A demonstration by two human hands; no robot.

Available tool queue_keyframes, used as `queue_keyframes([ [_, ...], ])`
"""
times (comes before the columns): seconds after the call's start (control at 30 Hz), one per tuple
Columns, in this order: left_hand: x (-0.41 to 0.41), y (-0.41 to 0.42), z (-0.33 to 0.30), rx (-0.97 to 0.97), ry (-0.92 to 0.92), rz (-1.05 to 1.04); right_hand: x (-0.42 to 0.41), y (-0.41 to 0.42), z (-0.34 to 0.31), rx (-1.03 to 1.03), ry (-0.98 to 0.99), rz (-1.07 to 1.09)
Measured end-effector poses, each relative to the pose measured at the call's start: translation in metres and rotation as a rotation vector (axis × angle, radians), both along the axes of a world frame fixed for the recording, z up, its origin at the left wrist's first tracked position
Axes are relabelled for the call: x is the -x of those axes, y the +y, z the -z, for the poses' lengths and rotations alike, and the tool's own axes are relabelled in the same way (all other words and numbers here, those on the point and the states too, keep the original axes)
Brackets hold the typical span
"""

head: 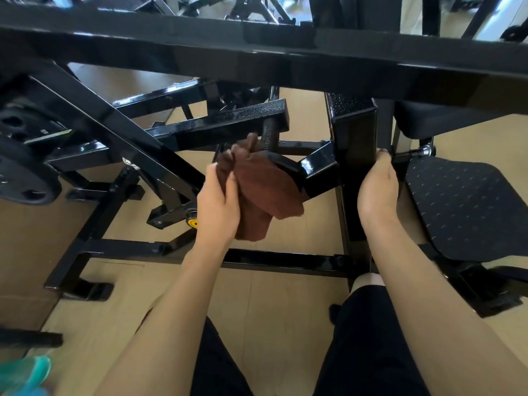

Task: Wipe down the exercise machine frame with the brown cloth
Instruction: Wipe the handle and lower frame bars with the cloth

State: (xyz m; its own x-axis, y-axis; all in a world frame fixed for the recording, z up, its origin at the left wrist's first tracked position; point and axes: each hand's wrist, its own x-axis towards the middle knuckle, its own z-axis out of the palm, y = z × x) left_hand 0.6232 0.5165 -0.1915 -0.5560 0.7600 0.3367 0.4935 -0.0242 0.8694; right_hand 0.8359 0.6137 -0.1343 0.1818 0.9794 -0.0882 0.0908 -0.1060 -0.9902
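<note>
thick crossbeam (257, 52) overhead, diagonal strut (120, 130) left, upright post (357, 138) right, open floor (285, 295) beneath

The person's arms are bare from the lower edge of the view to the hands, with no sleeves, watch or rings showing. The left hand (218, 205) and right hand (377, 190) wear no gloves. Black shorts (368, 338) cover both thighs, ending above a bare knee (367, 281).
</note>
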Motion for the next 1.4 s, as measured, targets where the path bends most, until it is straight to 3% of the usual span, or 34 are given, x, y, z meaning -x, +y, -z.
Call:
queue_keyframes([
  [0.07,-0.004,-0.005,0.024,0.148,-0.026,0.052,-0.002,0.002,-0.002,0.037,-0.02,-0.026],
  [0.17,-0.008,-0.004,0.035,0.221,0.054,0.083,-0.004,-0.006,-0.008,0.004,-0.081,0.002],
  [0.3,0.002,-0.001,0.014,0.149,0.079,0.026,0.014,-0.054,-0.023,-0.651,-0.22,0.229],
  [0.4,0.001,-0.004,-0.004,0.0,0.071,0.001,0.047,-0.08,-0.024,-1.004,-0.314,-0.005],
  [0.53,-0.005,-0.004,-0.001,-0.049,0.083,0.041,0.088,-0.067,-0.023,-0.809,-0.71,-0.379],
  [0.67,-0.005,-0.003,0.027,0.119,0.12,0.065,0.109,-0.046,0.006,-0.743,-1.089,-0.389],
  [0.77,0.015,-0.006,0.038,0.209,0.18,0.055,0.115,-0.043,0.021,-0.835,-1.069,-0.246],
  [0.93,0.044,-0.015,0.046,0.336,0.428,0.149,0.118,-0.04,0.025,-0.881,-1.07,-0.204],
  [1.2,0.011,0.003,0.023,0.159,0.306,0.229,0.12,-0.042,0.023,-0.899,-1.049,-0.133],
  [1.4,0.059,-0.015,0.062,0.33,0.691,0.132,0.122,-0.044,0.023,-0.895,-1.043,-0.103],
])
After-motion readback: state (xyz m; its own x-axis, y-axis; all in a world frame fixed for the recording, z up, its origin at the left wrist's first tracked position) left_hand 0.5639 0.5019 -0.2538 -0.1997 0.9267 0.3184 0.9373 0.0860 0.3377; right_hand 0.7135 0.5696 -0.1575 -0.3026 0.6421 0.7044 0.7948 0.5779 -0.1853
